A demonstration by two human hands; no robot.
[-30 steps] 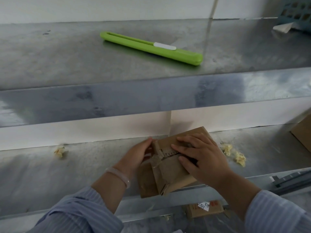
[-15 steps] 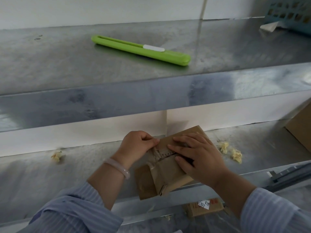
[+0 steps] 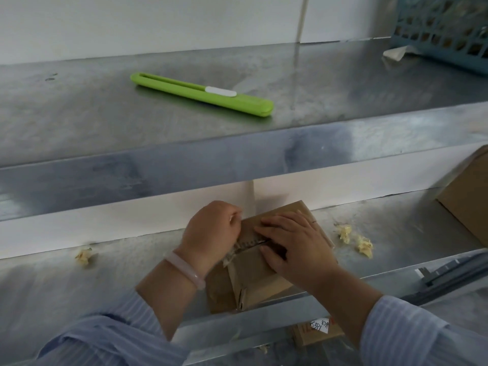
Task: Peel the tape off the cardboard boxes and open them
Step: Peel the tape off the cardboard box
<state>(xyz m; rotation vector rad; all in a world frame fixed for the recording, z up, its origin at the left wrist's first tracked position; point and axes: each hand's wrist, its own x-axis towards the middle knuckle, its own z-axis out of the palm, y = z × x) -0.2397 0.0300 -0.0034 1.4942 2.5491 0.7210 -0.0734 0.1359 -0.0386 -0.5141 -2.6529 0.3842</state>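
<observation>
Low at centre frame, my left hand (image 3: 211,228) is curled and pinches what looks like the crinkled end of the tape (image 3: 239,247) along the top seam of a small cardboard box (image 3: 250,278). My right hand (image 3: 295,247) lies flat, fingers straight, pressing the lid down. I judge this box part-peeled: the strip is lifted at its left end and the flaps are not yet open. The board is matte brown, creased and dented at the near corner; the tape is thin and wrinkled. Yellowish wadded tape scraps (image 3: 355,239) lie to the right on the dull galvanised worktop (image 3: 79,286). A larger cardboard box (image 3: 470,207) waits at the right edge. A glossy green box cutter (image 3: 202,94) rests on the upper shelf (image 3: 79,114).
</observation>
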